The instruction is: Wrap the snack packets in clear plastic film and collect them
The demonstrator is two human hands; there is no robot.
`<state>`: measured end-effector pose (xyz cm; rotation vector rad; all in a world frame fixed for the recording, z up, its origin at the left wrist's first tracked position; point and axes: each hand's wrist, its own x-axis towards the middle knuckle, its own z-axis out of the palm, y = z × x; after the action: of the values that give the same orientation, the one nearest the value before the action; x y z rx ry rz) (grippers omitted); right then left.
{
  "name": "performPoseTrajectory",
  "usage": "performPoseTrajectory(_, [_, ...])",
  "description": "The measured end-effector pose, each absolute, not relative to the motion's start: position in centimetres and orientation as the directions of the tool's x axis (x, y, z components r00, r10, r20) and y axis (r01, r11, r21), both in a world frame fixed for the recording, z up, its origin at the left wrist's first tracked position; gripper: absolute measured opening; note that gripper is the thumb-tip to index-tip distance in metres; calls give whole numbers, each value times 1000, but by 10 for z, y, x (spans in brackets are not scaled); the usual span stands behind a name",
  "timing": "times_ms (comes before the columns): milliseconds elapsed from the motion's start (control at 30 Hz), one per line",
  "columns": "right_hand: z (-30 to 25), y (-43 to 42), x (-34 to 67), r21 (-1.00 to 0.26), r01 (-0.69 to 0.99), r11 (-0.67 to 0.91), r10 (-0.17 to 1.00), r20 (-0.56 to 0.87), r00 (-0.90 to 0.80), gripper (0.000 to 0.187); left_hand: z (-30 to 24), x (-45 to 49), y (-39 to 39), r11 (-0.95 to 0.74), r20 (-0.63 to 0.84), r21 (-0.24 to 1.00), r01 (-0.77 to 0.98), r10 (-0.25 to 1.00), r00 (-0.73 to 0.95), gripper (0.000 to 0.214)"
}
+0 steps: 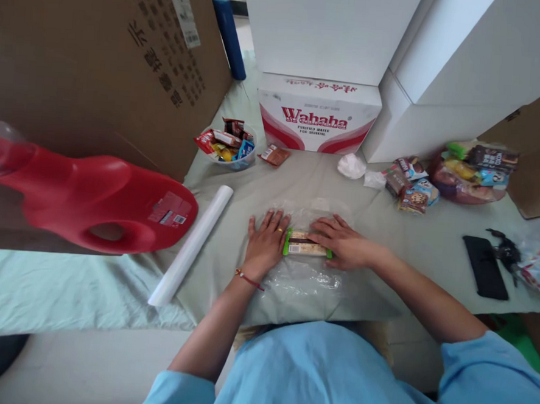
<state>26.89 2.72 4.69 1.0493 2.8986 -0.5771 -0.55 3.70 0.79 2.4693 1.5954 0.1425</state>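
Note:
A wrapped snack bar (pixel 307 248) with green ends lies on a clear plastic sheet (pixel 304 283) at the middle of the table. My left hand (pixel 266 241) rests flat at the bar's left end, fingers stretched out over the sheet. From the other side, my right hand (pixel 341 242) lies with fingers spread, its fingertips over the bar's upper right part. Neither hand is closed round the bar. Part of the bar's right side is hidden under the right fingers.
A white roll (pixel 191 246) and a big red jug (pixel 109 201) lie left. Behind are a snack bowl (pixel 240 162), a brown packet (pixel 274 155) and a Wahaha carton (pixel 318 116). To the right are snack packets (pixel 411 183), a filled bowl (pixel 467 183) and a phone (pixel 484 267).

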Motion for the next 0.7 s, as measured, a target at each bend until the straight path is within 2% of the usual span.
performPoseTrajectory(33, [51, 26, 266, -339, 638, 691, 636, -136, -760, 87, 8, -5, 37, -400, -24, 220, 890, 909, 415, 53])
performPoseTrajectory(100, [60, 24, 255, -326, 687, 649, 693, -120, -711, 88, 8, -5, 37, -401, -19, 225, 888, 910, 415, 53])
performPoseTrajectory(200, [65, 18, 231, -265, 772, 578, 775, -118, -621, 75, 7, -5, 36, -398, -10, 232, 888, 911, 411, 53])
performPoseTrajectory(300, [61, 14, 214, -189, 821, 539, 804, -175, -568, 63, 5, -5, 36, -401, -3, 240, 884, 911, 413, 53])
performPoseTrajectory(400, [59, 14, 214, -150, 851, 503, 825, -208, -525, 60, 2, -3, 36, -388, -1, 249, 887, 916, 401, 54])
performPoseTrajectory(567, [72, 19, 240, -172, 881, 440, 848, -244, -471, 59, -1, 0, 35, -328, -12, 240, 914, 940, 340, 57])
performPoseTrajectory(700, [89, 26, 253, -266, 897, 352, 880, -231, -414, 61, 2, 0, 36, -324, -32, 246, 914, 939, 341, 57])
